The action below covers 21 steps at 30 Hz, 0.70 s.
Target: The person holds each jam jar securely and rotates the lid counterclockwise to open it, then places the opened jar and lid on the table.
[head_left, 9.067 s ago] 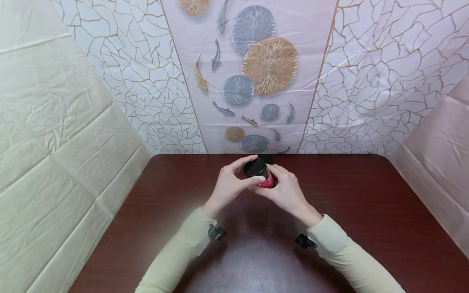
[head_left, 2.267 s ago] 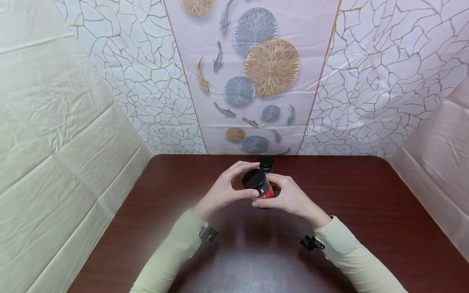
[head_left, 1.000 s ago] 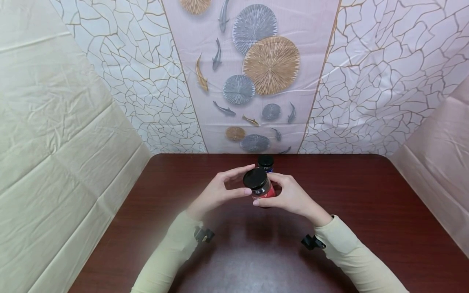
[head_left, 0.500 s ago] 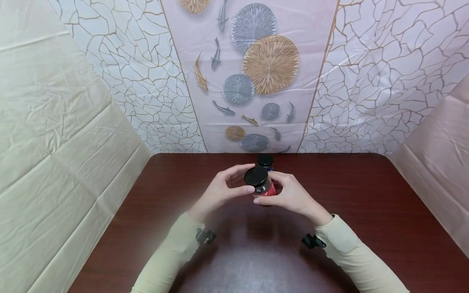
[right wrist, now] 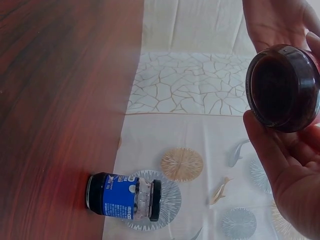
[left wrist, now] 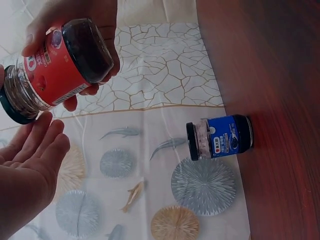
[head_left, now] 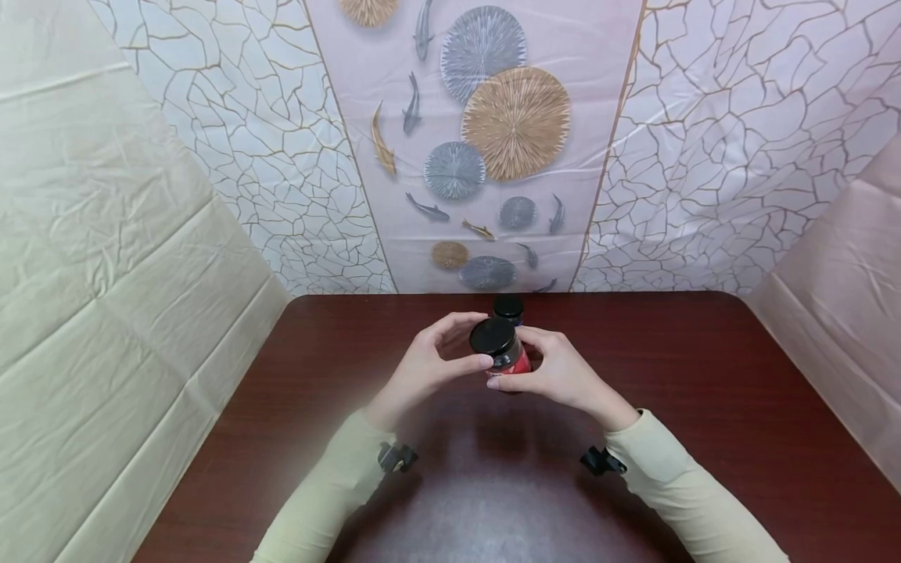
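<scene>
A glass jar with a red label [head_left: 518, 365] is held tilted above the table. My right hand [head_left: 563, 371] grips its body, thumb in front and fingers behind. At the jar's black lid [head_left: 492, 336], my left hand [head_left: 429, 363] has its thumb on the near edge and its fingers round the far side. In the left wrist view the lid [left wrist: 15, 102] sits on the jar's neck, and dark contents show low in the jar [left wrist: 85, 50]. The right wrist view shows the jar's dark base [right wrist: 275, 89].
A second jar, with a blue label [left wrist: 225, 137] and black lid, stands upright on the dark red wooden table [head_left: 669, 375], behind the held jar. Patterned cloth [head_left: 521, 125] hangs beyond the table's far edge, and pale cloth walls flank both sides.
Over the last second my left thumb has shifted right along the lid's near edge. Compared with the oldest frame, the jar is lower in view, nearer me. My right hand keeps its grip.
</scene>
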Tool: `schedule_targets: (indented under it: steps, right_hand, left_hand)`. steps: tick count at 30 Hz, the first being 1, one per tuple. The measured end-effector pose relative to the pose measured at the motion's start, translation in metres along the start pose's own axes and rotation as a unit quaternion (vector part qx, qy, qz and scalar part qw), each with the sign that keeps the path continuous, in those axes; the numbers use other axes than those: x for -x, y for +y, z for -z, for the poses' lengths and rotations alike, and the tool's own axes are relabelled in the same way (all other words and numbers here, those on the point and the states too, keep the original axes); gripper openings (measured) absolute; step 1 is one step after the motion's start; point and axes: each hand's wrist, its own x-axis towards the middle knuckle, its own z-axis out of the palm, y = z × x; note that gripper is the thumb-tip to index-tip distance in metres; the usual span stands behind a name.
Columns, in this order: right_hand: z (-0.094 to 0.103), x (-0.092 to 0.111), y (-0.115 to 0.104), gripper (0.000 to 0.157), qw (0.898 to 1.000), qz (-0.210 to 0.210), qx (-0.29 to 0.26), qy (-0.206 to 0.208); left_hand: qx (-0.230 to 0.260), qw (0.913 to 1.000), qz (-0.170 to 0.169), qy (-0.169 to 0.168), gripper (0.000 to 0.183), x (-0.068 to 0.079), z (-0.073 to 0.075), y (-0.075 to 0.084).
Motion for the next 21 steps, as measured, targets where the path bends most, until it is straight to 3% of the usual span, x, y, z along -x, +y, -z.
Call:
schedule_targets:
  steps: [8, 14, 21]
  right_hand:
    - [0.001, 0.000, 0.000, 0.055, 1.000, -0.004, -0.004, -0.002]
    - [0.001, 0.001, -0.002, 0.053, 1.000, -0.002, -0.019, -0.012]
    - [0.000, 0.002, -0.003, 0.053, 0.999, 0.004, -0.026, -0.020]
  left_hand:
    - [0.035, 0.9981, -0.010, -0.051, 0.059, -0.001, 0.007, 0.000]
    - [0.093, 0.9874, -0.024, -0.125, 0.064, -0.008, 0.015, -0.003]
    - [0.102, 0.9766, -0.045, -0.184, 0.064, -0.014, 0.018, -0.005]
